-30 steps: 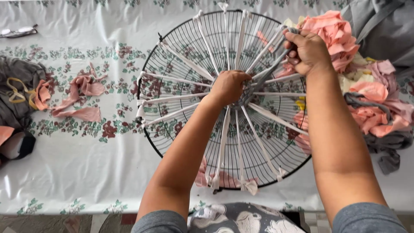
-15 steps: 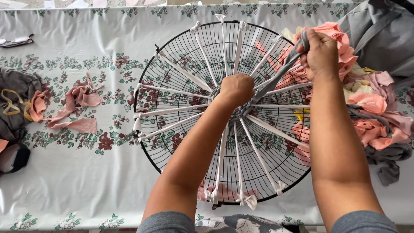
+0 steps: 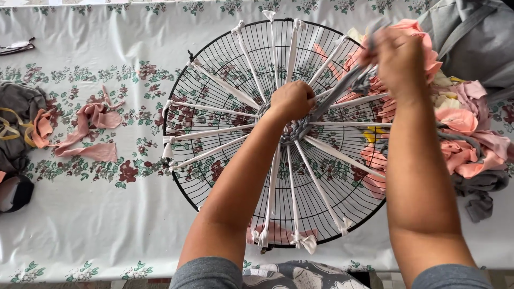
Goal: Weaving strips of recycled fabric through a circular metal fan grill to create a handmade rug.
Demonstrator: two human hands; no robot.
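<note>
A: Black wire fan guard [image 3: 214, 69] flat on the floral bench [image 3: 107, 225], white cloth strips [image 3: 214, 132] tied from rim to hub like spokes.

B: Hands?

A: Left hand [image 3: 292, 100] fisted at the hub, pinning the woven grey centre [image 3: 293, 130]. Right hand [image 3: 399, 61] raised over the upper right rim, closed round a grey fabric strip [image 3: 342, 88] drawn taut; blurred.

B: Step?

A: Looks like weaving near the centre, only a few rounds in. The next pass probably calls for threading the strip over and under the spokes, keeping tension even.

B: Supplies?

A: Pink and grey scrap pile [image 3: 466, 134] at right; pink scraps [image 3: 88, 126] at left.
</note>
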